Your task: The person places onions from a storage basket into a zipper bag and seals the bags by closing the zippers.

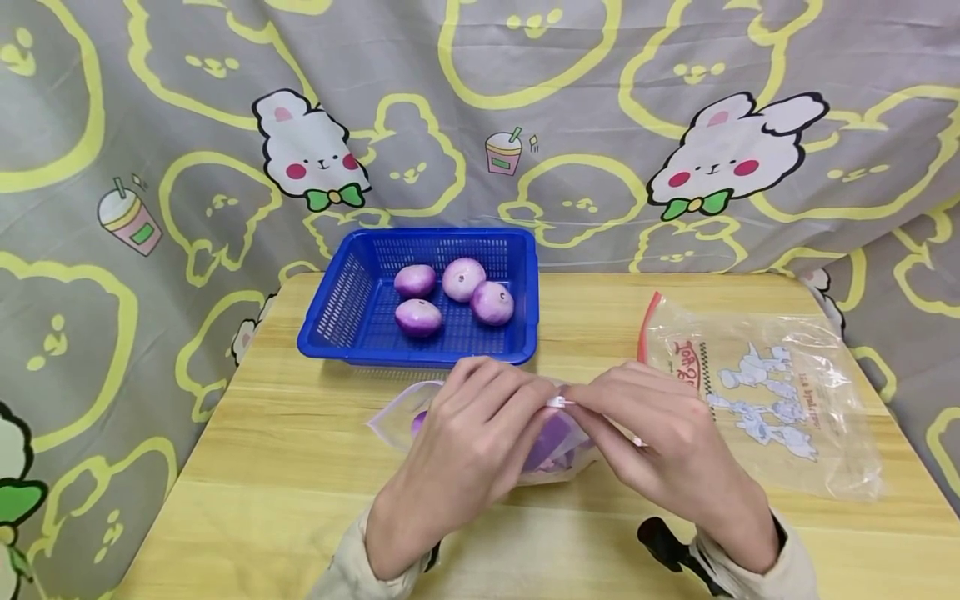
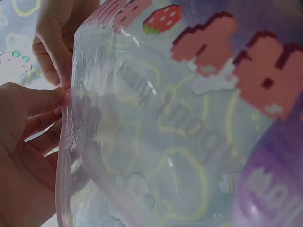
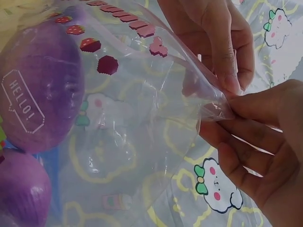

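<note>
Left hand [image 1: 472, 425], right hand [image 1: 663, 425] both pinch rim of clear bag [image 3: 132, 123] lettered "HELLO!"; wood-grain table [image 1: 262, 467]; grey curtain [image 1: 420, 71] behind, yellow cartoon outlines

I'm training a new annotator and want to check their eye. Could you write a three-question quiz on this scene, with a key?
1. How many onions lie in the blue basket?
2. True or false: the left hand and right hand both grip the bag of onions.
3. Where is the red-edged bag? (a) inside the basket; (b) right of the basket; (c) left of the basket.

Key: 1. Four; 2. True; 3. b.
</note>
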`<state>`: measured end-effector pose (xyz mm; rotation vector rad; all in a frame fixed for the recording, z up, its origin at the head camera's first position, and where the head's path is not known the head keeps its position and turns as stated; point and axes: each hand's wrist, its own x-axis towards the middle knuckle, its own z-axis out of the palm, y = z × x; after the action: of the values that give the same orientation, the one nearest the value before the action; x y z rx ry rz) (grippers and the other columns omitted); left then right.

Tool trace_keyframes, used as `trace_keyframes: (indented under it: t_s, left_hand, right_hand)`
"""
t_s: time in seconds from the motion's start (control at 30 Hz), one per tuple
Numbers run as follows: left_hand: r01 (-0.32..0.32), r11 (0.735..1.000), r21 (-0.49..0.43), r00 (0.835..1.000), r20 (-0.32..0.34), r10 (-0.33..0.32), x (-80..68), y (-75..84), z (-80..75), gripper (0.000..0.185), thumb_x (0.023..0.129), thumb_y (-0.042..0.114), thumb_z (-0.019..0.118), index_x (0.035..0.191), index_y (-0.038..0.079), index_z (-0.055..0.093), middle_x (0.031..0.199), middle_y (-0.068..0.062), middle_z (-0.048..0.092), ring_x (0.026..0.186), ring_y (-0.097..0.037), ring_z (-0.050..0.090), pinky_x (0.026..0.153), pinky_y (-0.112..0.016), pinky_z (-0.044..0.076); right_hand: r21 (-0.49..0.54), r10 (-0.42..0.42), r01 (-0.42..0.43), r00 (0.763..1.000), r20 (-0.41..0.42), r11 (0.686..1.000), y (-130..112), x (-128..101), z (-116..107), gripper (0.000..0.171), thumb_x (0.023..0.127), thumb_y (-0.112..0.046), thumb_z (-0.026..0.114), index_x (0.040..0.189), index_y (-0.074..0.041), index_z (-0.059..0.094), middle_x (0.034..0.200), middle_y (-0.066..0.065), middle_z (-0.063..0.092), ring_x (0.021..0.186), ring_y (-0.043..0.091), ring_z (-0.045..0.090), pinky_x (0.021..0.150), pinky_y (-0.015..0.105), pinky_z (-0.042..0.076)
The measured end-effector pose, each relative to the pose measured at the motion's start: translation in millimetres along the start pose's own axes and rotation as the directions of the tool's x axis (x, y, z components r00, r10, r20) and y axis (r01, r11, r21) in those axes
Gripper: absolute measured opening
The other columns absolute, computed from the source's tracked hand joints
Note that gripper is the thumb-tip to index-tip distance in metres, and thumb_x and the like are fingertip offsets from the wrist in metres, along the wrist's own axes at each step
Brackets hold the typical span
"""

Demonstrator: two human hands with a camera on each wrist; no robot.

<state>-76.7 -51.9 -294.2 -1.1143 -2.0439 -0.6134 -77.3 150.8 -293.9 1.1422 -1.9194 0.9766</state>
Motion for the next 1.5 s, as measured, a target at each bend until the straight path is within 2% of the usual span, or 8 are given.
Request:
trace_keyframes:
  t_s: [0.4, 1.1, 1.5]
  left_hand:
    - [-0.003, 1.0, -0.014, 1.0, 0.007, 0.003, -0.7, -1.4, -0.2, 0.016, 0.101, 0.015, 0.057, 0.098, 0.008, 0.071, 0.095, -0.001, 0.069, 0.089, -0.016, 0.063, 0.081, -0.031, 0.049]
    - [-0.001, 1.0, -0.015, 0.999, 0.037, 0.001, -1.7, -4.4, -1.6, 0.017, 0.101, 0.016, 0.056, 0.098, 0.009, 0.07, 0.095, 0.0, 0.069, 0.09, -0.016, 0.063, 0.082, -0.031, 0.049]
    - [0.022, 1.0, -0.02, 0.997, 0.069, -0.02, -2.8, -5.7, -3.3, 0.015, 0.101, 0.017, 0.057, 0.098, 0.01, 0.07, 0.096, 0.0, 0.069, 0.091, -0.016, 0.063, 0.084, -0.031, 0.049]
  right_hand:
    - [0.031, -0.036, 0.037, 0.999, -0.021, 0.999, 2.5, 2.1, 1.9, 0.023, 0.101, -0.015, 0.058, 0.088, -0.002, 0.073, 0.078, 0.003, 0.071, 0.067, 0.015, 0.064, 0.066, 0.024, 0.051]
    - [0.041, -0.038, 0.038, 0.999, -0.015, 0.998, 3.2, 2.6, -0.6, 0.024, 0.101, -0.016, 0.059, 0.088, -0.002, 0.074, 0.079, 0.004, 0.071, 0.068, 0.016, 0.065, 0.067, 0.025, 0.052]
    - [0.067, -0.038, 0.038, 0.999, 0.005, 0.997, 7.0, -0.5, -4.2, 0.021, 0.1, -0.015, 0.061, 0.092, -0.002, 0.075, 0.083, 0.005, 0.073, 0.07, 0.014, 0.065, 0.068, 0.021, 0.051]
